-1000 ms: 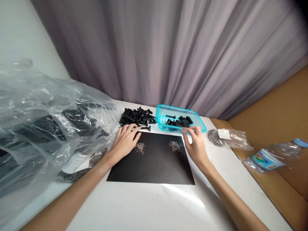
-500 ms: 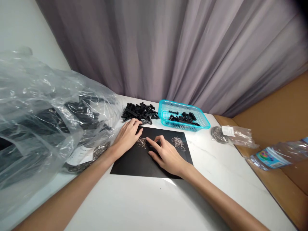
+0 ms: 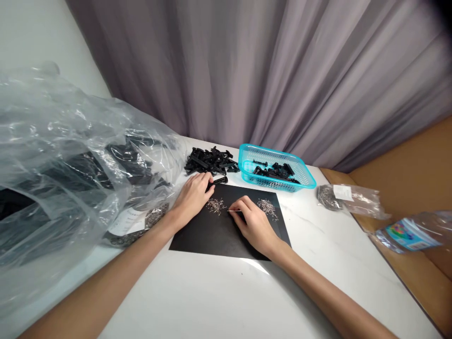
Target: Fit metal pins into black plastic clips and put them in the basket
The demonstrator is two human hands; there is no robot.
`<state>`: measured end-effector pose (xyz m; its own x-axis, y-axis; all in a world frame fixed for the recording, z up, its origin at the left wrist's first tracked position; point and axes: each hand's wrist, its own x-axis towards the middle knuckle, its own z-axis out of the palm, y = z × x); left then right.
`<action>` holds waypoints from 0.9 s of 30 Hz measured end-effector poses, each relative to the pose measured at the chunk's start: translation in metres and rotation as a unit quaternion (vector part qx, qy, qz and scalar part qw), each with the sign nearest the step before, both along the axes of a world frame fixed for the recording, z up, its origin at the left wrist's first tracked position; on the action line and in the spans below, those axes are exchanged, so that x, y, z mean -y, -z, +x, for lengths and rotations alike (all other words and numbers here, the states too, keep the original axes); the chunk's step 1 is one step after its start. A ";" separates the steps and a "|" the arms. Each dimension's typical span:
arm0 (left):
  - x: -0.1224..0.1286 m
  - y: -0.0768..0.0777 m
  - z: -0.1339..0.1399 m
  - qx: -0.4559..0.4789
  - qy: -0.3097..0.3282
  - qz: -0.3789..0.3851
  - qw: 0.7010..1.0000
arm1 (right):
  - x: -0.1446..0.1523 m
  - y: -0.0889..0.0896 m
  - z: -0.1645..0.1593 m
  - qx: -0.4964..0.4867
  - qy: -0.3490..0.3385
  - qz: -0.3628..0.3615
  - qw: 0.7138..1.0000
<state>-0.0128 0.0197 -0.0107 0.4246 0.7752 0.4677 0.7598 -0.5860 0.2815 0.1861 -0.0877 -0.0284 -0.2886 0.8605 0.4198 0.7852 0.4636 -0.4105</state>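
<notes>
My left hand (image 3: pixel 195 192) is closed on a black plastic part (image 3: pixel 221 181), whose rounded end sticks out to the right past the fingers. Pinched between thumb and fingers of my right hand (image 3: pixel 252 221) is a thin metal pin (image 3: pixel 233 210), its tip pointing left. Both hands are over or beside a black mat (image 3: pixel 212 240). Between them lies a small heap of tiny metal pins (image 3: pixel 215 205). Another heap of shiny pins (image 3: pixel 267 208) sits just right of my right hand. Behind my left hand is a pile of black plastic parts (image 3: pixel 208 160).
A turquoise basket (image 3: pixel 307 176) holds several black parts. On the left bulges a large clear plastic bag (image 3: pixel 84 122), with a labelled bag of metal pieces (image 3: pixel 129 223) before it. To the right are a small bag (image 3: pixel 330 197), a plastic bottle (image 3: pixel 409 233) and cardboard (image 3: pixel 409 174).
My right hand has drawn its fingers together and now pinches a pin beside the left heap. My left hand has lifted a black part clear of the pile's edge. The view has shifted slightly.
</notes>
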 end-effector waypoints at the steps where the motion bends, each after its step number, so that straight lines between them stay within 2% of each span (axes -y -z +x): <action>1: 0.000 0.000 0.000 -0.001 0.001 0.001 1.000 | 0.001 -0.001 0.000 0.012 -0.005 0.003 1.000; 6: 0.001 0.003 0.002 0.003 -0.005 0.005 1.000 | 0.005 -0.004 0.000 0.093 -0.029 0.013 0.995; 11: 0.000 0.004 0.003 0.035 -0.007 0.005 0.999 | -0.001 -0.013 -0.006 0.100 -0.003 0.009 0.995; 14: 0.000 0.001 0.003 0.072 -0.005 -0.001 0.997 | -0.009 -0.020 -0.006 0.060 0.009 0.002 0.998; 17: 0.003 -0.003 0.005 0.114 0.014 -0.027 0.993 | -0.012 -0.023 0.001 -0.024 -0.001 -0.012 1.000; 23: 0.029 -0.015 0.018 0.185 0.053 -0.095 0.977 | 0.004 -0.018 0.027 -0.162 -0.019 -0.038 0.986; 25: 0.039 -0.016 0.024 0.244 0.096 -0.182 0.948 | 0.013 -0.017 0.036 -0.191 -0.023 -0.059 0.980; 27: 0.047 -0.014 0.031 0.318 0.152 -0.289 0.890 | 0.022 -0.015 0.042 -0.206 -0.023 -0.087 0.974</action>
<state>0.0177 -0.0276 0.0030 0.4467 0.8592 0.2493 0.1703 -0.3552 0.9191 0.2284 -0.1099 -0.0139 -0.1659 0.9192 0.3571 0.5175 0.3894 -0.7619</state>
